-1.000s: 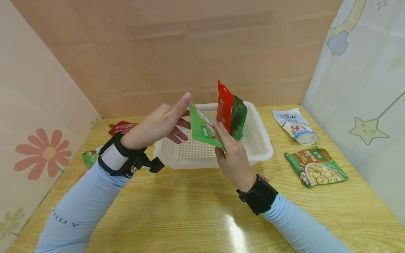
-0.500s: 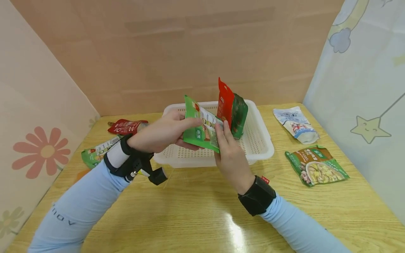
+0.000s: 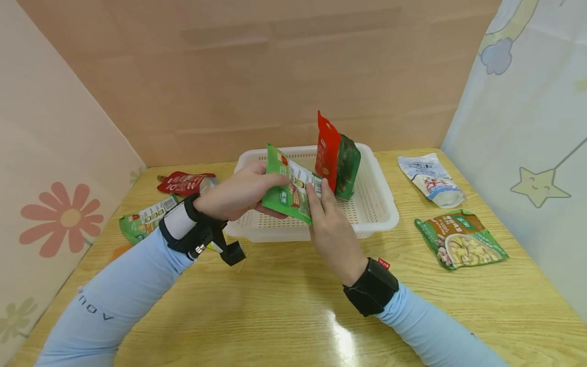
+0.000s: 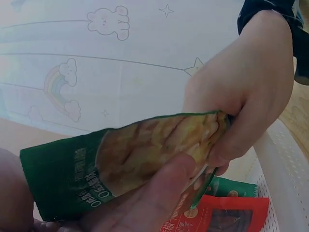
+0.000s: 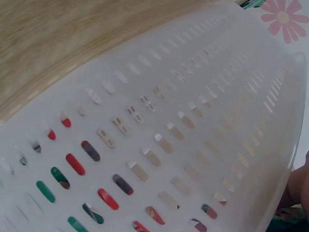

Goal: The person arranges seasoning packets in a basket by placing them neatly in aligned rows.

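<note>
A green food pouch, its printed back with a barcode facing up in the head view, is held tilted over the white plastic basket. My left hand grips its left side, thumb on top and fingers underneath. At the other end, my right hand pinches it, fingers laid over the near right edge. From the left wrist, the pouch's food-picture side shows between both hands. Inside the basket, a red pouch and a dark green pouch stand upright, right behind the held one.
Right of the basket lie a white-and-blue pouch and a green-brown pouch. On the left are a red spouted pouch and a green pouch, partly behind my left arm. The basket's slotted wall fills the right wrist view.
My left hand, spread beside the green pouch a second ago, has closed on its left side. The pouch has turned to show more of its back, and shifted slightly left.
</note>
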### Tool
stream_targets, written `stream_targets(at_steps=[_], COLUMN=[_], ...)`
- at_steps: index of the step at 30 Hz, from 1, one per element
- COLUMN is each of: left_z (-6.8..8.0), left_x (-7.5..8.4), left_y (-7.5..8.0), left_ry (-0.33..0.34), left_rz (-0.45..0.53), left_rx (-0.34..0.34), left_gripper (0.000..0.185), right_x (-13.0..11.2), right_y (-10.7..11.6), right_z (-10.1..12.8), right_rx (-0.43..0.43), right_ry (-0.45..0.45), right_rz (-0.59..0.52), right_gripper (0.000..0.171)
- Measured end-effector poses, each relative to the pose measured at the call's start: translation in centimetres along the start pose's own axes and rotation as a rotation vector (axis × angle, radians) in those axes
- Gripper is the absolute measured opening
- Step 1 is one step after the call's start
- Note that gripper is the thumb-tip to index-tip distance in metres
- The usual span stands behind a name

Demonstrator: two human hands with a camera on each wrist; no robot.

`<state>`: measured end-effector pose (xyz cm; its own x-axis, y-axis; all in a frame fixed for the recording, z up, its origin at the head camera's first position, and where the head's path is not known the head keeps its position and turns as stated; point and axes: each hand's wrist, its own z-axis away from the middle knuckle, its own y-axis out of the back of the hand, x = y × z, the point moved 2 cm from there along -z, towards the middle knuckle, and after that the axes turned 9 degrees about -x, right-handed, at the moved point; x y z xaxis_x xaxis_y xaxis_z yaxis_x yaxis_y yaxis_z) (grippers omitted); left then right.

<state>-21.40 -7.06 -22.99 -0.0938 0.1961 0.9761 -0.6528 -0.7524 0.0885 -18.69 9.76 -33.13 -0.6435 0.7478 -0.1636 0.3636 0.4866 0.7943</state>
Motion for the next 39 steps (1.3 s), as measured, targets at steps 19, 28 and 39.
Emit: stream_targets(at_steps=[19, 28, 39], left_z=[-0.6, -1.4, -3.7], left_x=[0.9, 0.9, 0.4], left_y=[1.3, 3.0, 5.0], left_ry=[0.06, 0.111, 0.142], left_rz=[-0.024, -0.033, -0.046], left_rx=[0.09, 0.166, 0.192], left_gripper=[0.034, 0.036, 0.041], right_x=[0.8, 5.0, 11.0], right_y=[1.9, 6.9, 9.6], right_z=[-1.1, -1.9, -1.4], right_rx=[-0.335, -0.545, -0.402], right_ry=[-0.03, -0.064, -0.367], right_rz=[-0.106, -0.107, -0.127], right_gripper=[0.073, 0.06, 0.046])
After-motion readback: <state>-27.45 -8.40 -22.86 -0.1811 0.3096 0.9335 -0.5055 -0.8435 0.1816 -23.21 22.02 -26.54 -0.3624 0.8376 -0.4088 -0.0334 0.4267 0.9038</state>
